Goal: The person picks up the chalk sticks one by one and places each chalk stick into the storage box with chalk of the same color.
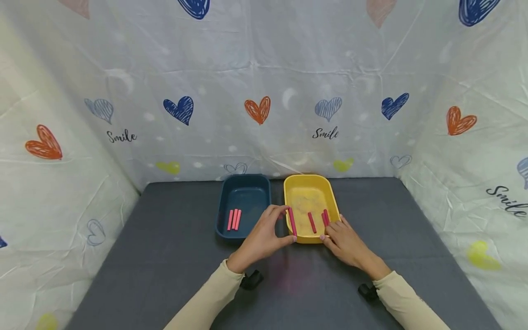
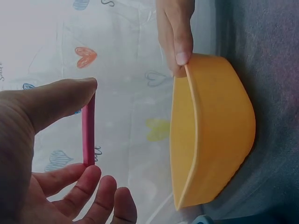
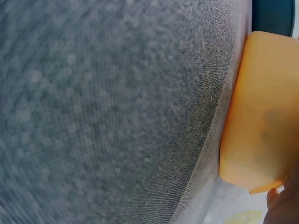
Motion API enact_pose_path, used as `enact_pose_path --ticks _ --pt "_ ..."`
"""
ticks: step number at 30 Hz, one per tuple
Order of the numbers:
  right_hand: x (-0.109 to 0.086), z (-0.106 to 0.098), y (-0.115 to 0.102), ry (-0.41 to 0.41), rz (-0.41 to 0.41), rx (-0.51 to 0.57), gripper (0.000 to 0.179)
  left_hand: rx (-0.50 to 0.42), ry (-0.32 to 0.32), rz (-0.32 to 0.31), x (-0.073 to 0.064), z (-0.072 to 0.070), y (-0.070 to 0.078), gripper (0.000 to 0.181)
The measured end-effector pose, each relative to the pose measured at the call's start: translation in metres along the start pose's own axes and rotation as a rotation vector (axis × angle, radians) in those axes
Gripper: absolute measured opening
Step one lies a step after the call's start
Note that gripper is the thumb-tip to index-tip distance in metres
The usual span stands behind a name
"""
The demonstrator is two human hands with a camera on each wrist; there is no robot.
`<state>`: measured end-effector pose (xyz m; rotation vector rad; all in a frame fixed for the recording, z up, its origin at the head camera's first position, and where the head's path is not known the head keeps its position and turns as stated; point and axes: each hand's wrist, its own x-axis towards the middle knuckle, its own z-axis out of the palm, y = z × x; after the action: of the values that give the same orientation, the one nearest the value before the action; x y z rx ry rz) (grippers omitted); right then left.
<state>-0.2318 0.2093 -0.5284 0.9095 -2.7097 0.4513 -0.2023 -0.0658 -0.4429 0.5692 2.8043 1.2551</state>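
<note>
My left hand [image 1: 264,236] pinches a dark pink stick [image 1: 292,222] by its ends between thumb and fingers. In the head view the stick overlaps the left side of the yellow tray [image 1: 307,195]; the left wrist view shows it upright against the curtain. My right hand [image 1: 348,240] holds the tray's near right corner, with its thumb [image 2: 182,57] at the rim. Inside the yellow tray lies a single dark pink stick [image 1: 312,222], and a pair of sticks [image 1: 325,217] is beside the right fingers, partly hidden by them.
Left of the yellow tray stands a dark blue tray [image 1: 249,195] with three lighter pink sticks [image 1: 236,219] side by side. Both trays sit on a grey cloth-covered table [image 1: 177,256], near the white heart-printed curtain [image 1: 288,151] at its back edge.
</note>
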Motion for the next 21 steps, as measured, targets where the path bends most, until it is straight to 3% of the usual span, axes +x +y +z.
enact_pose_path --ticks 15,21 --pt "-0.001 0.001 -0.001 -0.012 0.003 0.000 0.020 -0.034 -0.013 0.031 0.030 0.004 -0.003 0.076" --pt "0.000 0.002 0.000 -0.017 0.014 -0.003 0.020 -0.038 0.013 0.030 0.044 0.006 0.001 0.076"
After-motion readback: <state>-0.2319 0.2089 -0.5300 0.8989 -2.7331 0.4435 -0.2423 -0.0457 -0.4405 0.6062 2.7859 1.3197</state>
